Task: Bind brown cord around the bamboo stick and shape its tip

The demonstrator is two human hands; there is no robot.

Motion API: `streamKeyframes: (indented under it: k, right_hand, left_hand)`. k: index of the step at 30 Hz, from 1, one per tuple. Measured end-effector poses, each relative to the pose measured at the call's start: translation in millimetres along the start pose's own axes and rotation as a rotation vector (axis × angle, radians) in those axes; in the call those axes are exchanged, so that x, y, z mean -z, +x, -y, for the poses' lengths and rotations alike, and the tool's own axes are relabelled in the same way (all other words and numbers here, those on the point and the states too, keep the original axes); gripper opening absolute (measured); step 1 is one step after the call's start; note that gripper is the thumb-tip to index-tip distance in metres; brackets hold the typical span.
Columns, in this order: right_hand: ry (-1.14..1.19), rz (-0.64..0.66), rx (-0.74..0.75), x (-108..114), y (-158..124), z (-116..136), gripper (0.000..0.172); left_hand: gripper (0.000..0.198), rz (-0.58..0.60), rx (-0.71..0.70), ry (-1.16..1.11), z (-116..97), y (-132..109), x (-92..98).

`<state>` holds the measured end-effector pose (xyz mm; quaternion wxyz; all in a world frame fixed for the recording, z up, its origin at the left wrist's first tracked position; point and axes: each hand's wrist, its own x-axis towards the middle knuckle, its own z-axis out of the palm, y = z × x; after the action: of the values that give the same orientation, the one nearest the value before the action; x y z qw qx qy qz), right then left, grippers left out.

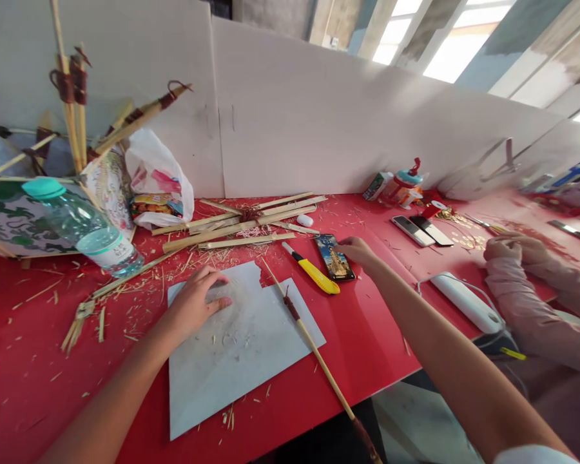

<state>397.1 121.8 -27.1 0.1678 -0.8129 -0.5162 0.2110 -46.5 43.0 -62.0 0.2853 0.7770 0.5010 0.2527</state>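
Left hand (197, 298) is curving open; right hand (359, 252) is touching smartphone (332, 258) at one o'clock, grip unclear. Bamboo stick (325, 367) is lying already bound.

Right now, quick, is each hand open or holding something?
Left hand: open, empty, at the sheet.
Right hand: partly curled at the phone; grip can't be told.

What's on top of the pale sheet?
A bound stick crosses the pale sheet; shavings are scattered on it. The left hand covers part, so anything directly beneath it cannot be seen.
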Motion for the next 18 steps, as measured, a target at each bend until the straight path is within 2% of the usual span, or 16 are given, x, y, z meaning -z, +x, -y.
streamKeyframes:
  k: [3,7,13,18]
  right_hand:
    - [0.012,-0.008,-0.01,-4,9,5,0.039]
    - [-0.02,0.024,0.008,-5,0,6,0.045]
    - [-0.18,-0.007,0.009,-14,-25,17,0.099]
    - [-0.161,0.0,-0.019,-11,-31,32,0.119]
  left_hand:
    - [0.023,-0.002,-0.008,0.001,0,-1,-0.6]
    - [0.023,-0.006,-0.013,0.006,0,-1,-1.1]
    - [0.025,-0.005,-0.005,0.015,0,-1,-0.1]
    - [0.023,0.006,-0.004,0.021,-2,-1,-0.3]
